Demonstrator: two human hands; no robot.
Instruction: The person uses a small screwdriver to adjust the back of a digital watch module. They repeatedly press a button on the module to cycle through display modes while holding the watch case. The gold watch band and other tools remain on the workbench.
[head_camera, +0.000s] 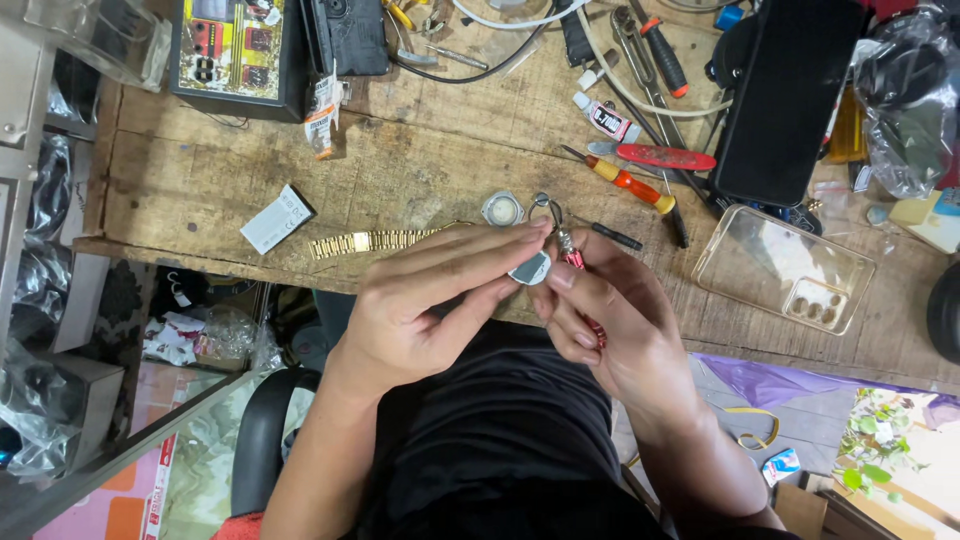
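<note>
My left hand (430, 300) pinches a small silver watch case (530, 268) between thumb and fingers, above the bench's front edge. My right hand (610, 320) grips a thin red-handled tool (572, 258) whose metal tip rests against the watch case. A gold metal watch band (370, 241) lies flat on the wooden bench just left of my left fingers. A small round silver watch part (502, 209) sits on the bench right behind my fingertips.
The worn wooden bench (420, 160) holds a clear plastic tray (785, 268) at right, red and orange screwdrivers (640, 185), a glue tube (605, 118), pliers, a black box (785, 95), a small white box (276, 219) and a tester device (235, 50).
</note>
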